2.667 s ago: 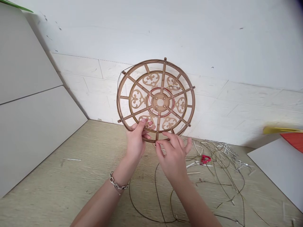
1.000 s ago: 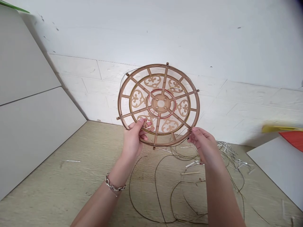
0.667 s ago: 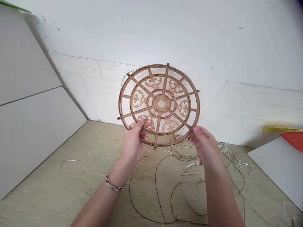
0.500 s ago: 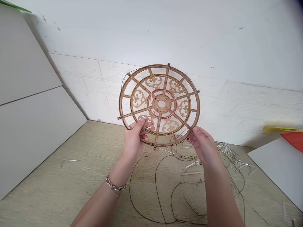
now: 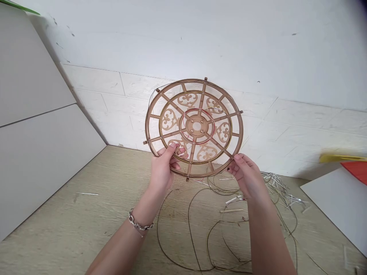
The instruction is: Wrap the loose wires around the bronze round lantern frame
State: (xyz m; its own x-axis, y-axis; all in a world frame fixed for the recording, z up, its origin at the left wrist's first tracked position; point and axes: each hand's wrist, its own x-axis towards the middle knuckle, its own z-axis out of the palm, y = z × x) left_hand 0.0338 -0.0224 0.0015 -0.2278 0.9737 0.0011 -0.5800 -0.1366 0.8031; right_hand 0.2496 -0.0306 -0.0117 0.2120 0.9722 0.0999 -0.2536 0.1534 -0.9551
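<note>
A round brown openwork frame (image 5: 197, 115), with spokes, scrollwork and small tabs on its rim, is held up tilted above the table. Thin wires run along its rings; a red wire (image 5: 214, 131) circles the hub. My left hand (image 5: 165, 162) is closed on the lower left rim, its thumb in front and fingers behind. At the lower right, my right hand (image 5: 246, 172) pinches the rim between thumb and fingers. Parts of both hands' fingers are hidden behind the frame.
Loose dark wires (image 5: 190, 221) lie in loops on the table (image 5: 71, 225) below. A heap of short white pieces (image 5: 276, 183) is at the right. White panels stand at the left (image 5: 43, 160) and right (image 5: 338, 206), with a white wall (image 5: 183, 38) behind.
The frame and both hands keep nearly the same place; the view shifts very slightly. Both hands keep their hold on the rim.
</note>
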